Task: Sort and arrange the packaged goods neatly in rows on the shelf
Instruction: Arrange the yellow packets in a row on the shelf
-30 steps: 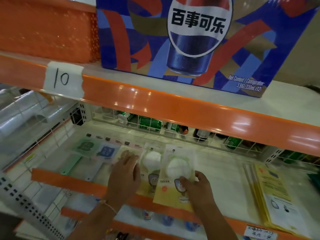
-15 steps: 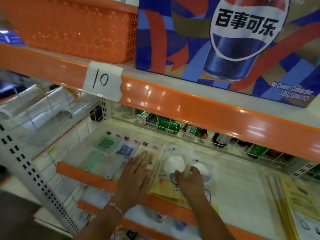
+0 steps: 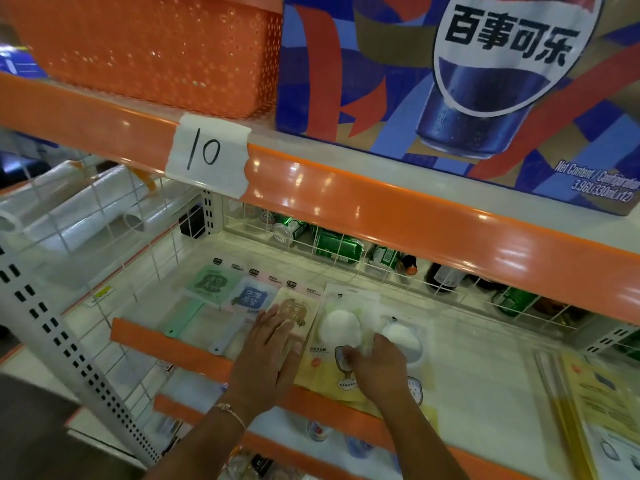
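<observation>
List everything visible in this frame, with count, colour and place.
basket: one, orange, top shelf left
Pepsi carton: one, blue and red, top shelf right
tag marked 10: one, white, upper shelf edge
flat fan packs: three, green, blue, tan, shelf left
puff packs: two, white on yellow card, shelf centre
yellow packets: stack, shelf right
cans: several, green, behind the wire
left hand: flat on tan pack
right hand: pinching front puff pack
</observation>
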Tool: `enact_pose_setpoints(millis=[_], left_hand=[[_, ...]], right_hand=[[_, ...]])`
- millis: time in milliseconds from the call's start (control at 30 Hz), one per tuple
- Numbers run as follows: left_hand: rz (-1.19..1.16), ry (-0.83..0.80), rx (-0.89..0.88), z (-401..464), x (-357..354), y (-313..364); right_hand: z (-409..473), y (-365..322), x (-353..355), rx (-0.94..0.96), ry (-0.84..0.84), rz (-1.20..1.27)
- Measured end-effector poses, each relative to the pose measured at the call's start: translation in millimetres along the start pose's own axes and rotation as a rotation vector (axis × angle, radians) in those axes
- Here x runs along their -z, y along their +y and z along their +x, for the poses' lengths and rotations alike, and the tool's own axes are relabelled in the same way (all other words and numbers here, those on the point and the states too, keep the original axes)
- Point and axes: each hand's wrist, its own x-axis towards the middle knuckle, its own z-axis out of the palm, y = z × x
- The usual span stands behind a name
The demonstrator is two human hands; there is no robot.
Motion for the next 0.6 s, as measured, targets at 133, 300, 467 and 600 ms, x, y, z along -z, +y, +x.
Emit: enact_pose_setpoints(millis=[133,300,467,600], left_hand=[[0.006,-0.028,0.013,0,0,-3],[0.019,-0.035,0.005,0,-1,-1],[0.046,-0.056,0.005,-1,0,2],[0.048,-0.070,0.007,-1,-1,5]], right_hand=[[3,5,-5,0.007,-0.008,-0.048],[4,9,-11,-0.007,0.027,-0.108],[2,15,-19,0.003,0.012,-0.262],[-9,4,-10,-0.020,-0.020,-0.227]])
